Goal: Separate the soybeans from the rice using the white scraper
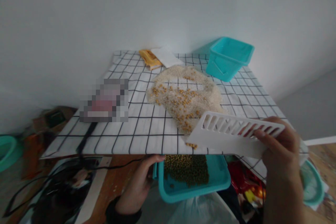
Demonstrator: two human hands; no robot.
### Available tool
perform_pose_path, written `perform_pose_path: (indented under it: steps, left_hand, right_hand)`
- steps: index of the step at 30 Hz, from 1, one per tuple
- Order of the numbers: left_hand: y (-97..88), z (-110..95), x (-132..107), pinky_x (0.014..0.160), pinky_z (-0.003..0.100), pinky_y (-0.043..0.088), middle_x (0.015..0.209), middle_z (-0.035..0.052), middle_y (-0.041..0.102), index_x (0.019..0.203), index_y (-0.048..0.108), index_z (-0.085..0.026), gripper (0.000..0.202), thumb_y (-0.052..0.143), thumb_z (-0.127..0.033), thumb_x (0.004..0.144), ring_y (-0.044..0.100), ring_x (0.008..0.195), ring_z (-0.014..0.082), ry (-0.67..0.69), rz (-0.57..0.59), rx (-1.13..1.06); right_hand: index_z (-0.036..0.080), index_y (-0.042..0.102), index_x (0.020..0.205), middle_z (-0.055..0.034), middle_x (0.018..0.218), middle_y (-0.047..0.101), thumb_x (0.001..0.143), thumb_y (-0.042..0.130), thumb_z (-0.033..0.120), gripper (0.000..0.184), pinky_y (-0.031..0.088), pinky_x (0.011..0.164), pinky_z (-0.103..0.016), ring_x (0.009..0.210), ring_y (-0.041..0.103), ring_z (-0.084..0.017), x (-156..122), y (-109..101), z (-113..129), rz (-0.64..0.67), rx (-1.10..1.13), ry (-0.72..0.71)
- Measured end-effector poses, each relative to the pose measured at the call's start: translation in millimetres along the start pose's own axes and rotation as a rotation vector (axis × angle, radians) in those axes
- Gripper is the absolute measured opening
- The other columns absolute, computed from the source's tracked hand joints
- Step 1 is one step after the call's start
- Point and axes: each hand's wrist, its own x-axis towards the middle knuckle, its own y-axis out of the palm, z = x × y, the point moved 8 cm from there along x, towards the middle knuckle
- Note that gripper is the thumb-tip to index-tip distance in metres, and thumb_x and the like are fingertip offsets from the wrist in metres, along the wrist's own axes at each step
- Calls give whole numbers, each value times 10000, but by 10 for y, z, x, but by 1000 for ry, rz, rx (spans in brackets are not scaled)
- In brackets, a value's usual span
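Note:
My right hand [283,143] grips a white plastic board with a row of slots [223,140], held tilted over the front right of the table. Beside the board's left end lie a few yellow beans [191,145] near the table edge. My left hand [138,185] is closed on the left side of a teal plastic bin [194,197], just below that edge. Small round beans [187,169] cover much of the bin's floor, partly in shadow. On the table, pale rice-like grains [212,98] spread in a rough ring, with yellow beans [185,99] scattered among them.
A teal bin [228,63] stands at the back right of the checked tablecloth [141,126]. A yellow packet [150,58] and a white sheet [168,57] lie at the back. On the left is a blurred-out device [105,99] with a black cable [88,140].

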Motion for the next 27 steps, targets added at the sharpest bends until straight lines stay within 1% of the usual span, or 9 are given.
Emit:
perform_pose_path:
  steps: [4, 10, 14, 16, 18, 20, 24, 25, 27]
  left_hand:
    - [15, -23, -8, 623, 338, 507, 666, 27, 733, 640, 736, -230, 139, 814, -344, 632, 651, 622, 223, 31, 19, 59]
    - [15, 5, -5, 596, 304, 499, 621, 3, 717, 634, 759, -219, 93, 814, -281, 593, 608, 589, 187, -19, 18, -21]
    - [-25, 45, 10, 610, 289, 512, 665, 5, 752, 683, 795, -215, 104, 829, -253, 592, 632, 638, 192, -36, 9, -58]
    - [-29, 54, 11, 631, 289, 523, 689, 12, 767, 682, 798, -216, 86, 820, -250, 607, 647, 666, 197, -38, 11, -60]
    - [-26, 60, 2, 618, 282, 518, 649, 4, 749, 655, 789, -211, 74, 819, -249, 599, 632, 635, 187, -58, 3, -55]
    - [-15, 41, -16, 598, 274, 509, 612, -4, 726, 640, 780, -204, 89, 829, -259, 590, 611, 604, 175, -66, -8, -51]
    - [-6, -10, -59, 580, 265, 500, 596, -5, 706, 621, 769, -189, 111, 841, -264, 582, 595, 584, 162, -69, -31, -49]
    - [-4, -14, -67, 573, 264, 497, 592, -5, 703, 617, 770, -186, 110, 841, -259, 575, 593, 578, 161, -75, -33, -50]
    - [3, -20, -76, 577, 266, 506, 601, -3, 715, 616, 772, -185, 105, 838, -249, 565, 605, 585, 164, -82, -28, -55]
  right_hand:
    - [235, 686, 752, 39, 644, 616, 736, 810, 271, 131, 328, 470, -263, 528, 524, -115, 9, 113, -20, -1, 22, 44]
    - [227, 693, 737, 34, 642, 621, 742, 799, 276, 117, 329, 463, -262, 527, 530, -112, 40, 111, -41, -25, 20, 7]
    - [230, 724, 755, 20, 658, 654, 729, 804, 264, 91, 368, 471, -269, 539, 566, -131, 20, 88, -21, 23, 35, -40]
    - [229, 725, 736, 6, 658, 673, 725, 803, 273, 91, 384, 462, -280, 533, 584, -150, 5, 100, 1, 77, 60, -73]
    - [225, 699, 692, -8, 624, 664, 744, 784, 305, 128, 377, 433, -291, 497, 570, -163, -13, 150, -15, 169, 92, -49]
    - [224, 680, 670, -20, 611, 660, 746, 780, 339, 170, 374, 416, -299, 485, 566, -176, -27, 157, -32, 198, 97, -23]
    - [232, 681, 712, 5, 637, 648, 723, 813, 320, 159, 379, 442, -279, 524, 572, -158, -14, 0, -47, -4, 52, -28]
    - [231, 676, 715, 14, 633, 632, 728, 812, 310, 158, 369, 444, -273, 520, 557, -146, -1, -7, -70, -30, 49, -15]
    - [225, 666, 715, 24, 629, 610, 732, 813, 304, 167, 353, 448, -268, 512, 531, -132, 55, 53, -128, -16, 39, 12]
